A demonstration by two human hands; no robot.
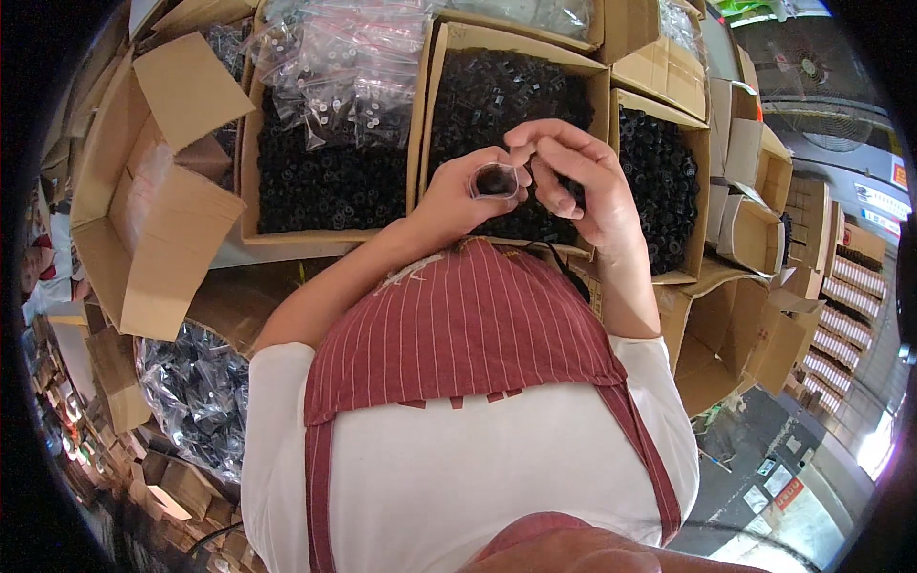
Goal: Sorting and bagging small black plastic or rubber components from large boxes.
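My left hand (449,199) is closed around a small clear plastic bag (495,196), its round mouth spread and facing up. The inside of the bag looks dark, and I cannot make out what is in it. Just to the right of that mouth is my right hand (597,186), its fingers curled and the fingertips close to the bag's rim. Whatever those fingers pinch, if anything, is too small to tell. Both hands are above a cardboard box (427,124) full of small black plastic parts (506,91).
Left of it, clear bags (349,72) holding small pale parts lie over more black parts (330,186). A box of black round parts (654,181) stands right. An open-flapped carton (181,239) and filled bags (196,396) are at left; an open carton (721,329) is at right.
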